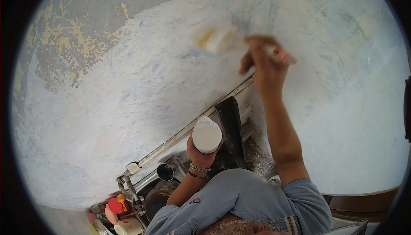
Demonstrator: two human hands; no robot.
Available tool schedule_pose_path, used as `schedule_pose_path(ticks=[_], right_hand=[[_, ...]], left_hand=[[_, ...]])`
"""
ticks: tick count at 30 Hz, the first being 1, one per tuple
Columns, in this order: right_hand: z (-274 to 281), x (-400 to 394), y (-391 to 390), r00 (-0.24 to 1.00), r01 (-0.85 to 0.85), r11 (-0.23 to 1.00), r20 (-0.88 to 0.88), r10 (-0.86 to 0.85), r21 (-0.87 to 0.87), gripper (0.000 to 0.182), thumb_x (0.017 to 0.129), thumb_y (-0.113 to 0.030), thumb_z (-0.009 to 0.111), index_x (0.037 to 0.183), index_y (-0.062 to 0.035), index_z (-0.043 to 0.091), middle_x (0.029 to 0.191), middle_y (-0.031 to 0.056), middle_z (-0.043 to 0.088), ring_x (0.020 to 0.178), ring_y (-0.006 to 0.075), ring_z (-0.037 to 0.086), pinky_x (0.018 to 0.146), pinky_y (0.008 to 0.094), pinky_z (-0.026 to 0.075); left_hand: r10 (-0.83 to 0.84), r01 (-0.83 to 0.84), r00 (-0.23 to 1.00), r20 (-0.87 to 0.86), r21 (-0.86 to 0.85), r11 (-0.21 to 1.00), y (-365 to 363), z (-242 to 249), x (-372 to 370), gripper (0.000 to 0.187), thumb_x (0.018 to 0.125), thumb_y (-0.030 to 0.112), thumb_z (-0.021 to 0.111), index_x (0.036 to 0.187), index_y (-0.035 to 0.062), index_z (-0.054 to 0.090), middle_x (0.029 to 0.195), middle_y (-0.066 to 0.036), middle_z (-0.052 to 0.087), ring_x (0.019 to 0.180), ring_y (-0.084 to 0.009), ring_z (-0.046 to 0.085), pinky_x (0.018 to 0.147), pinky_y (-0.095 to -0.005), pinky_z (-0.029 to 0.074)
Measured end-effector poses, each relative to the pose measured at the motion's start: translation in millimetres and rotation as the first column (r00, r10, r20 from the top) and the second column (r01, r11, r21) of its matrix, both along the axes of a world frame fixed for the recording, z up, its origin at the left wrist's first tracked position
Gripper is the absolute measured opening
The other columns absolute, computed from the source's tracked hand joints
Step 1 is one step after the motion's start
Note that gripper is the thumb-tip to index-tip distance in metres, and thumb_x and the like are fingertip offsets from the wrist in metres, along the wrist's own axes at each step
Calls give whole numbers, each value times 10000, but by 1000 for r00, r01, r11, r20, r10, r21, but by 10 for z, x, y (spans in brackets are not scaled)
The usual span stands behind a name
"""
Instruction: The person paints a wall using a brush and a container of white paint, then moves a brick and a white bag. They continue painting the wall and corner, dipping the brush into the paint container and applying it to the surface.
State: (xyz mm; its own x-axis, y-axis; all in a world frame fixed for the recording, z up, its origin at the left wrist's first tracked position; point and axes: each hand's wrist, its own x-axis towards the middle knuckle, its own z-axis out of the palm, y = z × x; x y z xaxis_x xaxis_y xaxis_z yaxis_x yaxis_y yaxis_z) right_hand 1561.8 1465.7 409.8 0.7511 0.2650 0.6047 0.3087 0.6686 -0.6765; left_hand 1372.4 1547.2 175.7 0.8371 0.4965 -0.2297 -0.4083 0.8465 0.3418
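Observation:
In my right hand (267, 61) is a paintbrush (212, 40), smeared by motion, with its yellow and white head pointing left and its reddish handle end showing behind my fingers. The brush head overlaps the white-coated part of the wall (141, 76). Lower down, my left hand (200, 157) is wrapped round a tub of white paint (207, 135), held from below in front of my body. Its top faces me and shows white.
A pipe (175, 137) runs along the wall's foot to fittings at the lower left. Beside the tub stands a dark metal channel (231, 128). A metal cup (165, 171), a dark pan (158, 200) and a red item (115, 206) sit lower left. Bare grey and yellow patches (77, 34) mark the upper left wall.

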Motion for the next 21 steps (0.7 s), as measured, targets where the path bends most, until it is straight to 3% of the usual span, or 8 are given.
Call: schedule_pose_path(ticks=[2,6,10,13,15,17,21], right_hand=[[-366,-57,17,997,-52,970,-69,36,-237,170,894,-139,690,898,26,648,601,56,603,487,92,577,429,244,484],[-329,-42,379,992,-72,980,-114,51,-183,162,895,-139,686,898,19,652,604,38,602,499,92,596,454,248,519],[311,-69,278,999,-32,998,14,32,48,168,898,-149,676,909,17,655,620,61,610,471,116,588,426,243,485],[253,51,10,995,12,993,98,-24,121,190,905,-177,657,919,12,657,643,79,617,421,126,530,382,239,419],[26,23,-199,999,16,998,-49,-13,60,181,914,-172,631,900,7,655,668,83,624,416,107,485,371,232,383],[-274,-63,-391,995,-16,990,-104,1,-138,232,898,-221,614,838,3,606,741,78,610,421,79,455,348,224,321],[-603,-167,-563,994,-93,901,9,107,-423,197,899,-201,616,841,-13,630,669,25,581,452,45,453,381,203,317]], left_hand=[[-11,11,1000,15,-13,1000,4,22,-25,574,912,525,416,1349,158,476,1274,-94,575,1163,-321,566,912,-540,492],[-7,7,1000,-3,-12,1000,-6,33,-27,576,912,529,413,1350,161,476,1282,-94,572,1164,-321,566,920,-538,486],[-12,12,1000,14,-8,1000,-7,41,-42,565,915,525,410,1345,167,483,1284,-92,573,1165,-317,566,925,-542,481],[-3,3,1000,26,2,1000,22,52,-11,554,918,523,410,1337,171,495,1290,-78,574,1171,-308,564,930,-542,479],[42,-42,999,2,39,998,32,59,13,544,922,518,409,1333,175,502,1300,-65,572,1180,-302,560,933,-540,477],[46,-47,999,7,34,998,104,-40,55,527,931,508,410,1334,182,506,1320,-56,565,1194,-301,556,938,-536,477],[18,-20,999,39,70,997,206,-95,204,538,943,491,408,1359,158,487,1352,-85,546,1217,-308,547,956,-526,473]])
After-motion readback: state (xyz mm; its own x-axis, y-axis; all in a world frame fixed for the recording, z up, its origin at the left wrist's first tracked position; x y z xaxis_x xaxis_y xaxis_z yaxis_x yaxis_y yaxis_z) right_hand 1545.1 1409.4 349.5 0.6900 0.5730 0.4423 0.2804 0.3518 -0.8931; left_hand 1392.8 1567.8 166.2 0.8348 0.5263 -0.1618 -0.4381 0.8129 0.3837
